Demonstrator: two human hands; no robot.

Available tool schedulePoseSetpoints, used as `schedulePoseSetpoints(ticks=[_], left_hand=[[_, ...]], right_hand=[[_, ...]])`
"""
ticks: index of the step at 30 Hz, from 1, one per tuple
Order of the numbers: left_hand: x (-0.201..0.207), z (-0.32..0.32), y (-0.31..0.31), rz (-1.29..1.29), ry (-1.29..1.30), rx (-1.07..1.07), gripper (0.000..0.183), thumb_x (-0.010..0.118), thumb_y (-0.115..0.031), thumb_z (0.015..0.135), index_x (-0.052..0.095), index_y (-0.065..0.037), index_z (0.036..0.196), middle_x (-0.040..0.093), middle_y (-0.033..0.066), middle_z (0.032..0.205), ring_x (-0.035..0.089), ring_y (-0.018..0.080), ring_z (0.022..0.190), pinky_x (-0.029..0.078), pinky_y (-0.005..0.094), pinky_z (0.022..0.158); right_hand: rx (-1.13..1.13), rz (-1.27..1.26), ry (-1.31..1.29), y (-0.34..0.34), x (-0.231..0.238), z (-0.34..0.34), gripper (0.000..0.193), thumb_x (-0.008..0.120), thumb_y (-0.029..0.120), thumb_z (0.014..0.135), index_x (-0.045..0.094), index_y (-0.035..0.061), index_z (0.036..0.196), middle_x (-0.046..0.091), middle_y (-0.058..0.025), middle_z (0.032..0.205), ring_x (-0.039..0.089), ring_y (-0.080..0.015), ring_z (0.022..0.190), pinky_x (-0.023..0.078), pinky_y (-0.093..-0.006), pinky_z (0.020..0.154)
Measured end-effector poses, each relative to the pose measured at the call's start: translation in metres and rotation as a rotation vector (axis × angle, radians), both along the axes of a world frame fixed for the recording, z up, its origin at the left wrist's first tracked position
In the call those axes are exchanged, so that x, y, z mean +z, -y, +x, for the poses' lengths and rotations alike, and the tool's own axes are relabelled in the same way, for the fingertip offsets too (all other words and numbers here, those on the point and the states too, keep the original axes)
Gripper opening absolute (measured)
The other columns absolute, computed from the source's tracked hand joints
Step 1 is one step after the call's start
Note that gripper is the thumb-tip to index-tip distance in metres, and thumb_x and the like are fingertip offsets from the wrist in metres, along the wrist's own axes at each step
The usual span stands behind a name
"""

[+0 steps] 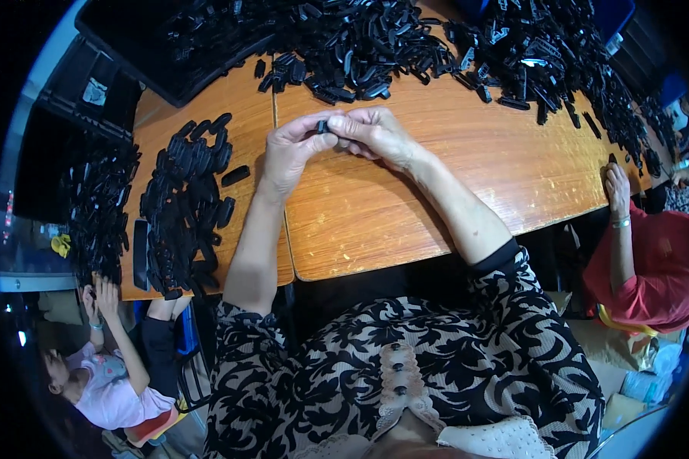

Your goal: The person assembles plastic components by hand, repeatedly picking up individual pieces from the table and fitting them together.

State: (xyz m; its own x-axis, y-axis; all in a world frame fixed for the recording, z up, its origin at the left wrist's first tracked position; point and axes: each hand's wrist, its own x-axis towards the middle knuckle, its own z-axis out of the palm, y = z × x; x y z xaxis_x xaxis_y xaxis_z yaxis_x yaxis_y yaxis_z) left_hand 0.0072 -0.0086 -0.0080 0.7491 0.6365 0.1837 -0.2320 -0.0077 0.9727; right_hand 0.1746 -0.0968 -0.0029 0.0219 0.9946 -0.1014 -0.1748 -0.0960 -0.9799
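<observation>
Over the middle of the wooden table (375, 206), both my hands meet at a small black plastic part (322, 127). My left hand (295, 153) pinches it from the left between thumb and forefinger. From the right, my right hand (375, 136) grips the same part, its thumb pressed on it. The fingers cover most of the part, so its full shape is hidden. Left of my left forearm lies a heap of black elongated plastic parts (187, 191), with one single black part (236, 175) a little apart from it.
A large pile of loose black parts (352, 53) spreads along the far side and round to the right. A black tray (130, 57) stands far left. One person in pink (122, 382) works at the left; another in red (651, 268) sits at the right.
</observation>
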Motion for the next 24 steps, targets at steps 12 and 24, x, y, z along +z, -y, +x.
schedulePoseSetpoints(ticks=[12,24], left_hand=[[0.008,0.03,-0.038,0.121,-0.187,0.351,0.029,0.065,-0.002,0.086,0.066,-0.001,0.114,0.061,0.012,0.119,0.064,0.0209,0.098,0.052,0.0295,0.086],[-0.004,0.01,-0.007,1.049,-0.577,0.357,0.029,0.063,-0.004,0.089,0.063,-0.004,0.117,0.058,0.0143,0.105,0.062,0.0336,0.093,0.051,0.0399,0.082]], right_hand=[[-0.537,0.199,1.4,-0.008,-0.017,0.025,0.039,0.069,0.046,0.085,0.061,0.0089,0.09,0.067,-0.017,0.085,0.067,-0.0347,0.076,0.051,-0.0464,0.063],[-0.563,0.374,0.952,-0.003,-0.022,0.032,0.022,0.065,0.021,0.089,0.057,0.005,0.102,0.068,-0.0186,0.081,0.066,-0.0404,0.075,0.052,-0.0461,0.067]])
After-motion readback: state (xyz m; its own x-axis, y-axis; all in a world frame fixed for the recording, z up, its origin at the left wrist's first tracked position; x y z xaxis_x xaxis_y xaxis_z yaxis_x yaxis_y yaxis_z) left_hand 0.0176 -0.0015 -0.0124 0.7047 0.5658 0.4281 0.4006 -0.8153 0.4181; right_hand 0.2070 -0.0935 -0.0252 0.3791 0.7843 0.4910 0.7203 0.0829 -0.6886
